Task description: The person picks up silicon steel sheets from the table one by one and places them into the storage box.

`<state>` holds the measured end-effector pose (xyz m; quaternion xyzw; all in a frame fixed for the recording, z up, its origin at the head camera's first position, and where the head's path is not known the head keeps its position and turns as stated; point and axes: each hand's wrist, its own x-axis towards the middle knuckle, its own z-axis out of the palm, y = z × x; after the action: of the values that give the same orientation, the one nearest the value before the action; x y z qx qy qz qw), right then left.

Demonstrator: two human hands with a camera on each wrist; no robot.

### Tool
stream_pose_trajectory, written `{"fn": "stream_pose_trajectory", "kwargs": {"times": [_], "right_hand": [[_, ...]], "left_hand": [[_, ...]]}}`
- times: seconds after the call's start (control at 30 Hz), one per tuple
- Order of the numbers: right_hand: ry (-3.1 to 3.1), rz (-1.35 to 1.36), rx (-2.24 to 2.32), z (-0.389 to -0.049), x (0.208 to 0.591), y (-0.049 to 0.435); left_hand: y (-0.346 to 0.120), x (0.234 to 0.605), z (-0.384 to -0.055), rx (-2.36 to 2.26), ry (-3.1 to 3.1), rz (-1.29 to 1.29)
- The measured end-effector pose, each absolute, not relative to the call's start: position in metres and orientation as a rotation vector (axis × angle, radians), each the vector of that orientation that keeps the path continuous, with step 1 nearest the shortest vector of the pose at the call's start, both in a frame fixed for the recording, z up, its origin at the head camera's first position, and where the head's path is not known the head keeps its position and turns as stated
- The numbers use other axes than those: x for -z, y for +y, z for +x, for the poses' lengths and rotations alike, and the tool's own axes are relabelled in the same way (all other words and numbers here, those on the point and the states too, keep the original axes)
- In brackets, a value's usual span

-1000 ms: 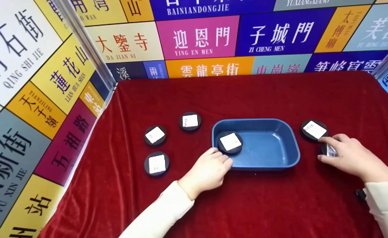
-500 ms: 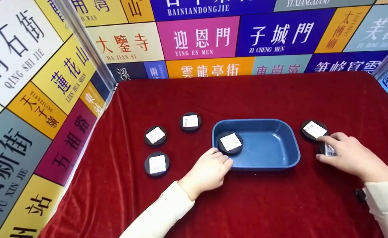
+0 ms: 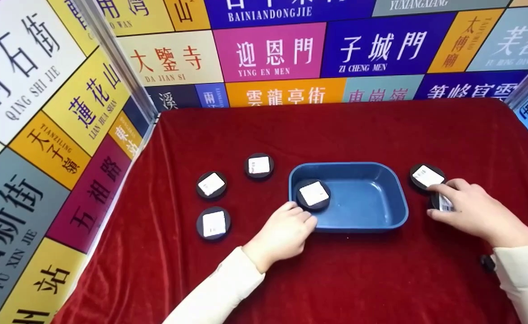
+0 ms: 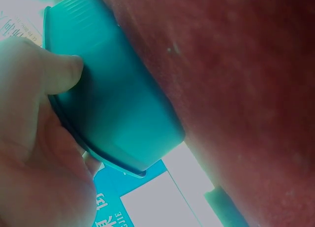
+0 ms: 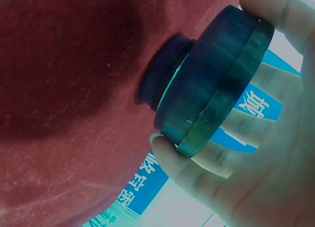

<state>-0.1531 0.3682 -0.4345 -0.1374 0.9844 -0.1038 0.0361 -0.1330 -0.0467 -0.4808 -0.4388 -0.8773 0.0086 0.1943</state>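
My left hand [image 3: 283,231] grips the near left corner of a blue plastic bin [image 3: 392,220]; in the left wrist view its thumb [image 4: 64,73] presses the outer wall, with fingers over the rim. One black round disc with a white label [image 3: 314,194] lies inside the bin's left end. To the right of the bin, my right hand [image 3: 477,211] grips another black disc [image 5: 216,84] by its edge, thumb and fingers on opposite sides. Its label shows partly between the fingers in the head view. Just beyond it lies a similar labelled disc [image 3: 427,177], overlapped by the fingertips.
Three more black discs lie left of the bin: a far one [image 3: 259,166], a middle one [image 3: 212,185] and a near one [image 3: 213,223]. Red cloth [image 3: 345,279] covers the table. Printed panels [image 3: 268,49] stand behind and at the left.
My right hand has shifted slightly left with the disc it grips. The left hand and the bin stay in place.
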Motion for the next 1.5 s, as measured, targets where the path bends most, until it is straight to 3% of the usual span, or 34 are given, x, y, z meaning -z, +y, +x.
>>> {"fn": "stream_pose_trajectory", "kwargs": {"times": [1.5], "right_hand": [[3.071,-0.508,0.301,-0.153,0.419,0.343]], "left_hand": [[-0.047,0.482,-0.133,-0.022,-2.442,-1.227]]}}
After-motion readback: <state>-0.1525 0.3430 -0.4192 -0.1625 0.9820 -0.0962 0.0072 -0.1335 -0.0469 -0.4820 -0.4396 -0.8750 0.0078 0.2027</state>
